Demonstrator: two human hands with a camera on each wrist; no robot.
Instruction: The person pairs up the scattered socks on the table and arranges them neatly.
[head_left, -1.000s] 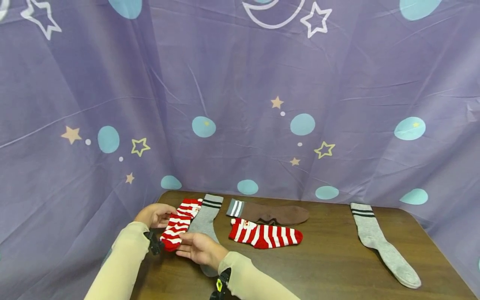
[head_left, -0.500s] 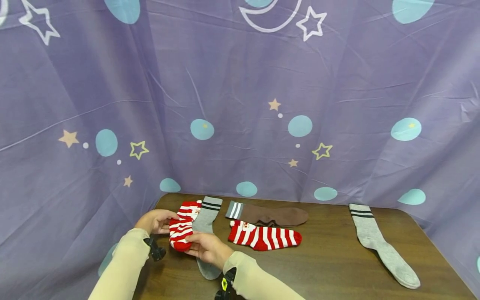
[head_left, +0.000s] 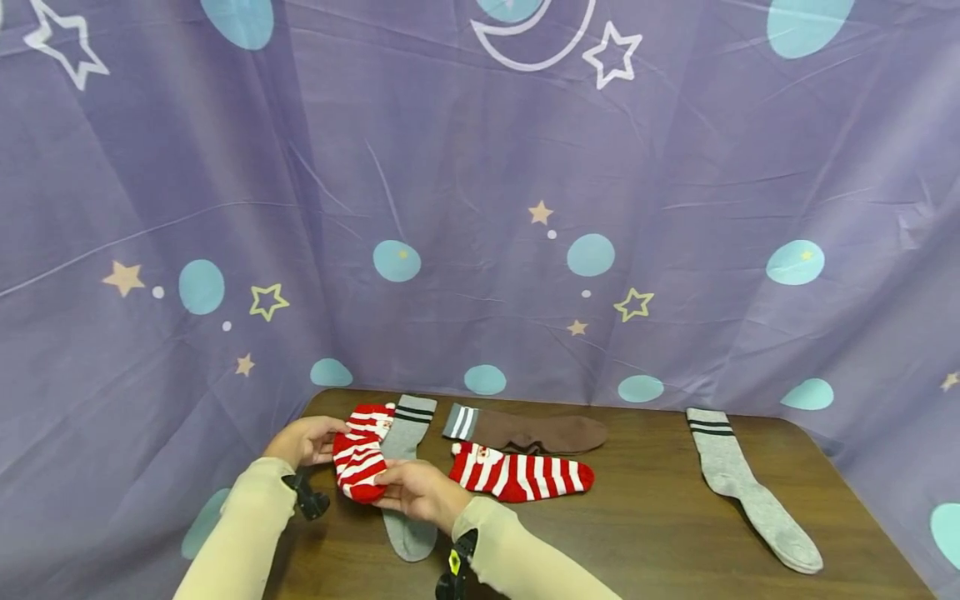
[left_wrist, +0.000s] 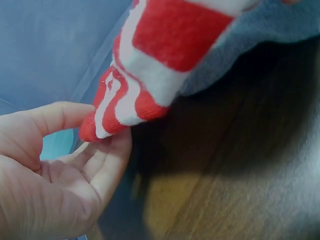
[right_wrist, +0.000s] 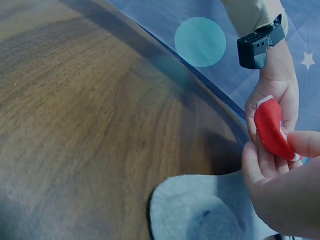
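A red-and-white striped sock (head_left: 360, 462) with a small Santa face near its cuff is held raised between both hands. My left hand (head_left: 303, 440) pinches its side between thumb and fingers, as the left wrist view shows at the striped edge (left_wrist: 117, 107). The right hand (head_left: 422, 492) grips the red toe (right_wrist: 272, 127), thumb on one face and fingers behind. Under the held sock lies a grey sock (head_left: 409, 537) with two black bands at its cuff, its middle partly covered by the striped sock and my right fingers.
A matching striped sock (head_left: 525, 477) lies right of my right hand, just in front of a brown sock (head_left: 540, 432) with a grey, white-banded cuff. Another grey sock (head_left: 750, 492) lies at the table's right side. A purple curtain (head_left: 480, 208) borders the wooden table (head_left: 637, 542).
The held striped sock has shifted slightly right, further over the grey sock, its toe swinging right with my right hand. The left hand keeps its hold. The head view has turned slightly.
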